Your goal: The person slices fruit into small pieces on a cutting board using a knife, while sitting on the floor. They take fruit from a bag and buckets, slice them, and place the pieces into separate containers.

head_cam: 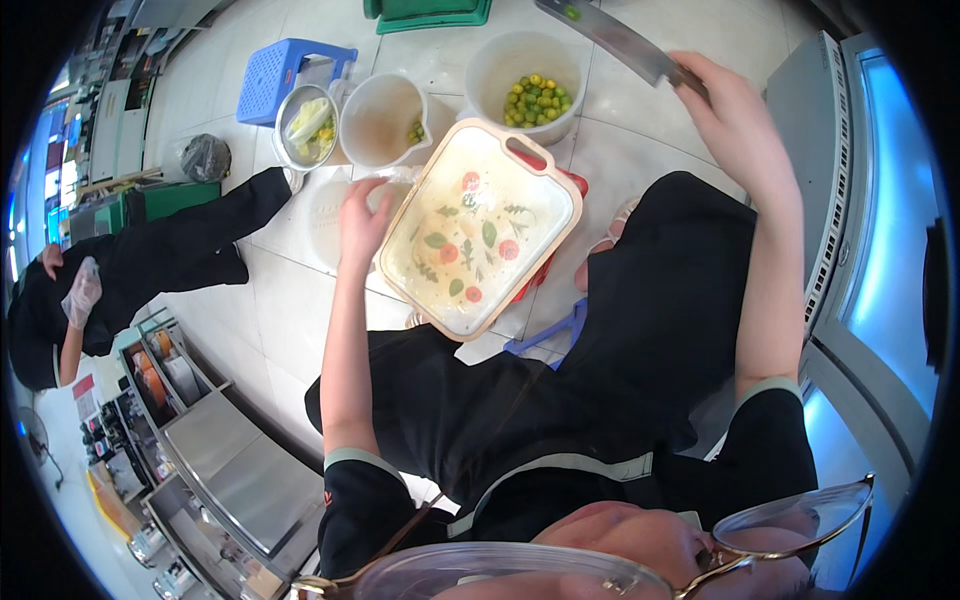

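Note:
A knife [611, 37] is raised at the upper right, its handle gripped in my right hand [724, 112]. Small green bits stick to the blade. My left hand [364, 214] is beside the left edge of a cutting board [480, 232] printed with tomato slices and leaves; its fingers are curled and parted. The board's surface looks wet. Beyond it stands a white plastic bucket [480, 79] with small green and yellowish citrus fruits [536, 101]. A translucent pitcher [379, 116] holds a few similar fruits. Left of it, a metal bowl [283, 135] contains yellow-green pieces and a pale squeezer-like item.
A blue plastic stool [266, 79] and a green container [431, 15] are farther off on the tiled floor. A person in black [142, 255] stands at left, near a steel counter [236, 465]. A glass-door refrigerator [885, 202] is at right. Something red [574, 181] is under the board.

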Demonstrator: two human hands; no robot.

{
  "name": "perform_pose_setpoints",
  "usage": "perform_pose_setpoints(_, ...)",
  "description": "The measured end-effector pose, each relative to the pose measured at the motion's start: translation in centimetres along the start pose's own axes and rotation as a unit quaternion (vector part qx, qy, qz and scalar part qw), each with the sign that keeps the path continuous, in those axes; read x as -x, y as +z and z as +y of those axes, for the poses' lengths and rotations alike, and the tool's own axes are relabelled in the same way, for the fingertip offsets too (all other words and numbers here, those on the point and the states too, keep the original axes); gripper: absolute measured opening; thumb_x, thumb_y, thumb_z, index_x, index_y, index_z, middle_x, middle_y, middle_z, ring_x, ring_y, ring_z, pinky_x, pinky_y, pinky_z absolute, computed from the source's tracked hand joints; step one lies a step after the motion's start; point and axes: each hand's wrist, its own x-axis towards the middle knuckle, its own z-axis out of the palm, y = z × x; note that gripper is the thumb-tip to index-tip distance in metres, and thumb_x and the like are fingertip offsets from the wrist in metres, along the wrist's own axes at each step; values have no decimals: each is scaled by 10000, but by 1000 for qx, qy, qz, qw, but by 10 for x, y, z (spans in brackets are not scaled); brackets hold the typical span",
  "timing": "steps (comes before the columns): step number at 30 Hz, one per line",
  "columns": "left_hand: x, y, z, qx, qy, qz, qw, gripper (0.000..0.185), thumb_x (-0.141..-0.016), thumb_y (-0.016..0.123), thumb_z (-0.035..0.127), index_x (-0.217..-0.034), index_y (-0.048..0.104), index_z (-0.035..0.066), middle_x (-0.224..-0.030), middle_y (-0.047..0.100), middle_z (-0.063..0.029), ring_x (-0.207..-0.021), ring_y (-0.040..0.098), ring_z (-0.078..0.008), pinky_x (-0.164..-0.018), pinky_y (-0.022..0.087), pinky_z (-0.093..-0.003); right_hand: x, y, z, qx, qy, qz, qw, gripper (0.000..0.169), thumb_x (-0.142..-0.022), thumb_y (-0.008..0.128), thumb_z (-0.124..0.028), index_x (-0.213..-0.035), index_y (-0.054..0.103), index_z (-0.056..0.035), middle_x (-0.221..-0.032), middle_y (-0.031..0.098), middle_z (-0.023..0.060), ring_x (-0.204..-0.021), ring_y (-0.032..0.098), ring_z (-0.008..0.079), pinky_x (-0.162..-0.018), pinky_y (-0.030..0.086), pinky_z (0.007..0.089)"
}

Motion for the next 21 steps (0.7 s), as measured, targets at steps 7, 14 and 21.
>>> perform_pose_setpoints(7,-168,152,104,67,124,-185,973,441,-830,641,199,-1242,554,66,-1186,559,-210,-1072,585,-315,-913,477,-399,20,-29,8,60,68,-5,996,316,-857,523,-19,-1167,584,-10,-1061,625,215,-988,576,395,-860,448,424)
perform_pose_setpoints(14,-233,290,66,-209,53,-385,898,887,-727,738,369,-1451,279,140,-1483,157,-303,-1260,428,-430,-1050,387,-425,-1,-23,32,44,114,-74,990,357,-818,527,65,-1168,574,13,-1044,621,221,-941,590,400,-823,467,411)
perform_pose_setpoints(21,-231,317,79,-241,-74,-422,871,919,-672,791,349,-1411,308,97,-1467,159,-260,-1201,504,-375,-1002,451,-383,-15,-17,54,50,161,-124,978,397,-814,533,91,-1194,570,-19,-923,605,201,-838,596,364,-762,463,406)
